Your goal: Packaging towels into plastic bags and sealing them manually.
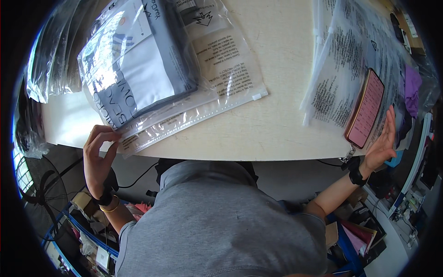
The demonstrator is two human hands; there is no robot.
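Observation:
A clear plastic zip bag [226, 69] lies on the table at the left, its slider end pointing right. Inside it shows a folded dark grey item [182, 69] with a white label panel; its kind is hard to make out through the shiny plastic. My left hand [99, 145] pinches the bag's near left corner between thumb and fingers. At the right, my right hand [382, 142] is held with fingers stretched out, holding nothing, beside a phone [367, 111] with a lit pink screen. The phone rests on a stack of printed clear zip bags [332, 87].
More clear-wrapped packages [57, 55] are piled at the far left. A purple cloth or wrapper [412, 90] lies beyond the phone at the right. Below the table's left end stands a black mesh fan [41, 196]. Bins of assorted items flank me on both sides.

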